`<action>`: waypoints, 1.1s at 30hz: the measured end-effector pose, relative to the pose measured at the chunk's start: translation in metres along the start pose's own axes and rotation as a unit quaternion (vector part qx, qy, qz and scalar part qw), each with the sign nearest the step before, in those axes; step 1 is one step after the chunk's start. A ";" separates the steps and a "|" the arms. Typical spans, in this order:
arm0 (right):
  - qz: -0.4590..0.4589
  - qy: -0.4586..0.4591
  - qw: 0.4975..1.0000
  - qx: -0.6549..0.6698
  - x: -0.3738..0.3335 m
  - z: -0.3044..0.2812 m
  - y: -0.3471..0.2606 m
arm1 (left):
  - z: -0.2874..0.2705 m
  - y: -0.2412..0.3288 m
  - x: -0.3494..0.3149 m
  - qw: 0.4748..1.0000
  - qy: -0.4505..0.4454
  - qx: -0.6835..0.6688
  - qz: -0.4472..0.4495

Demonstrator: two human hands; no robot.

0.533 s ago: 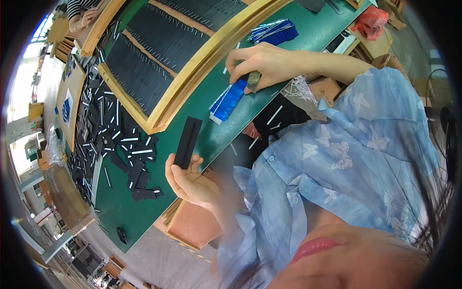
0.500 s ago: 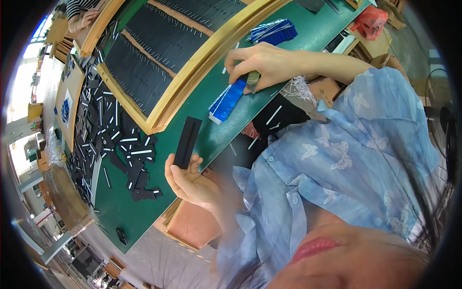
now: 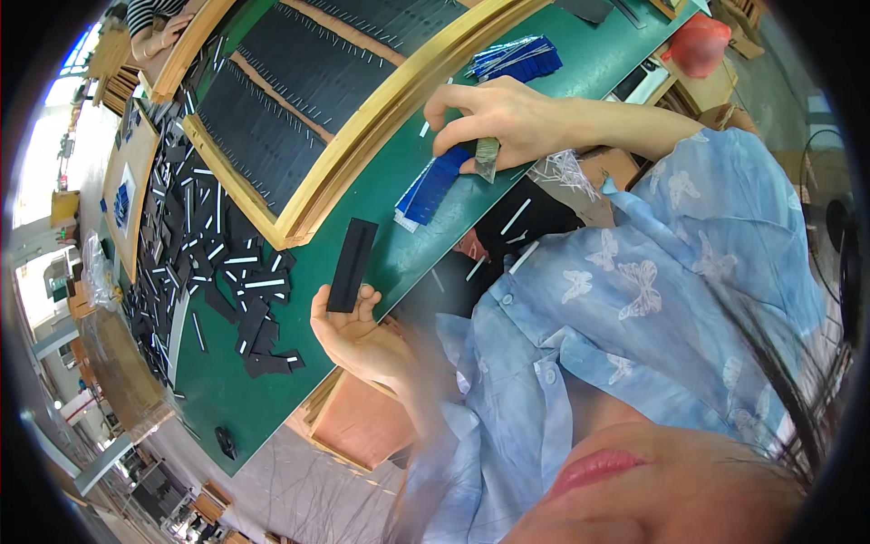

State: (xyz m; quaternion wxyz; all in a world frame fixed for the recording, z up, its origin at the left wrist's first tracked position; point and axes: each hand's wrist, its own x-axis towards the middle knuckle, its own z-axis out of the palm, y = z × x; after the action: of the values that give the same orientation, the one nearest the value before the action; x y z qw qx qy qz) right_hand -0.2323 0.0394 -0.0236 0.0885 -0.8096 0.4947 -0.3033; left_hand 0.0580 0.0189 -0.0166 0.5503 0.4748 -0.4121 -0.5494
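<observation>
My left hand has its fingers closed on the lower end of a flat black rectangular strip, which stands tilted above the green table. A thin lengthwise line runs down the strip's face. My right hand is over a fanned stack of blue strips, its thumb and index finger apart. Tucked under its curled lower fingers is an olive-coloured piece with a pointed end; its kind is unclear. A small white strip shows beside the index finger; I cannot tell whether they touch.
A wooden frame holding rows of black strips lies on the green table. Black pieces with white strips are heaped at left. More blue strips lie beyond my right hand. Another person's hand is at far left.
My right hand has shifted slightly right and its thumb and index finger have spread wider. A white strip now shows at my shirt's edge. My left hand still holds the black strip.
</observation>
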 end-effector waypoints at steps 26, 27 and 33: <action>-0.053 0.064 0.991 0.102 0.013 -0.029 -0.035 | 0.050 0.004 -0.010 0.984 -0.152 -0.055 -0.073; -0.053 0.062 0.991 0.103 0.013 -0.029 -0.035 | 0.050 0.004 -0.011 0.984 -0.152 -0.054 -0.073; -0.057 0.066 0.992 0.097 0.013 -0.030 -0.039 | 0.044 0.004 -0.009 0.976 -0.199 -0.037 -0.075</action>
State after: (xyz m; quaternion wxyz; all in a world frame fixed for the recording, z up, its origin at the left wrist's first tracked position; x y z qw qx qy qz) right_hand -0.2167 0.0517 0.0232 0.1164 -0.8023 0.4212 -0.4066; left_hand 0.0159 0.0251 -0.0026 0.4317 0.3651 -0.4562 -0.6872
